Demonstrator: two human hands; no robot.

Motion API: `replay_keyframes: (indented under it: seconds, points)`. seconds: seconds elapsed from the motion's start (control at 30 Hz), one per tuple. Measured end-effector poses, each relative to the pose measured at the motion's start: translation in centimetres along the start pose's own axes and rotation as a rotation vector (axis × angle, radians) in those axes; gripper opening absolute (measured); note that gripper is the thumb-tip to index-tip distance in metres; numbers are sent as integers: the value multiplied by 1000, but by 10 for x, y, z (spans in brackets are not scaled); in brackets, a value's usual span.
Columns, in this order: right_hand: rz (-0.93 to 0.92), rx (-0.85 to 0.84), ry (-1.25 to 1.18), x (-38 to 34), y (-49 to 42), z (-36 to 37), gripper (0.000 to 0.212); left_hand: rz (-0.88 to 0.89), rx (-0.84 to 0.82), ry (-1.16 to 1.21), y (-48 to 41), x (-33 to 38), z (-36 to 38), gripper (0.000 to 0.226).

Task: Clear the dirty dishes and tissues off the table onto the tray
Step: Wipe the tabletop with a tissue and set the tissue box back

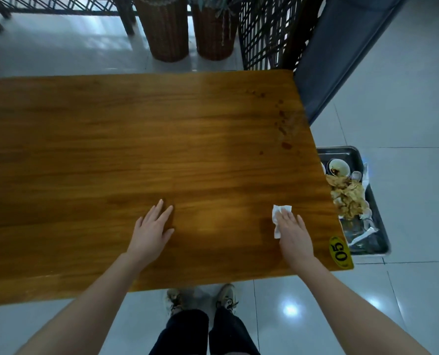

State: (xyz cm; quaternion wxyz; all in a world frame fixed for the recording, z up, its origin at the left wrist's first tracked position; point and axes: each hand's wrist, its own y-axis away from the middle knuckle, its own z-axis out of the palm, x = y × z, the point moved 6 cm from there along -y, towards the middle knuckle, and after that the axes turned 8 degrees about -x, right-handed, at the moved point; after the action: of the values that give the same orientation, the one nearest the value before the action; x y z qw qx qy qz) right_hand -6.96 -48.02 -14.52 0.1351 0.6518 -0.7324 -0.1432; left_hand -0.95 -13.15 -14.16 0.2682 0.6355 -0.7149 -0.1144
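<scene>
My right hand [294, 233] lies flat with straight fingers on a white tissue [277, 216], pressing it against the wooden table [136, 139] near the right front corner. My left hand [151, 229] rests flat on the bare tabletop, fingers straight, holding nothing. To the right of the table and lower down sits a metal tray [378, 221]. It holds a dirty bowl [338, 167], crumpled brownish tissues [348, 197], small cups and plastic wrappers. Reddish-brown stains [282, 129] dot the table near its right edge.
A yellow oval sticker reading 05 [341, 251] marks the table's front right corner. Beyond the far edge stand two wicker planters [167, 29] and a dark lattice screen [267, 32]. A blue-grey seat [341, 52] is at the far right. Glossy tiled floor surrounds the table.
</scene>
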Motion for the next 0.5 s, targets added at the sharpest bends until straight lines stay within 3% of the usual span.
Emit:
replay_keyframes:
  seconds: [0.2, 0.33, 0.5]
  points:
    - [28, 109, -138, -18, 4, -6, 59, 9, -14, 9, 8, -1, -1, 65]
    - [-219, 75, -209, -97, 9, -4, 71, 39, -3, 5, 4, -5, -12, 65]
    - [-377, -18, -136, -164, -2, -2, 80, 84, -4, 36, -3, -1, -22, 65]
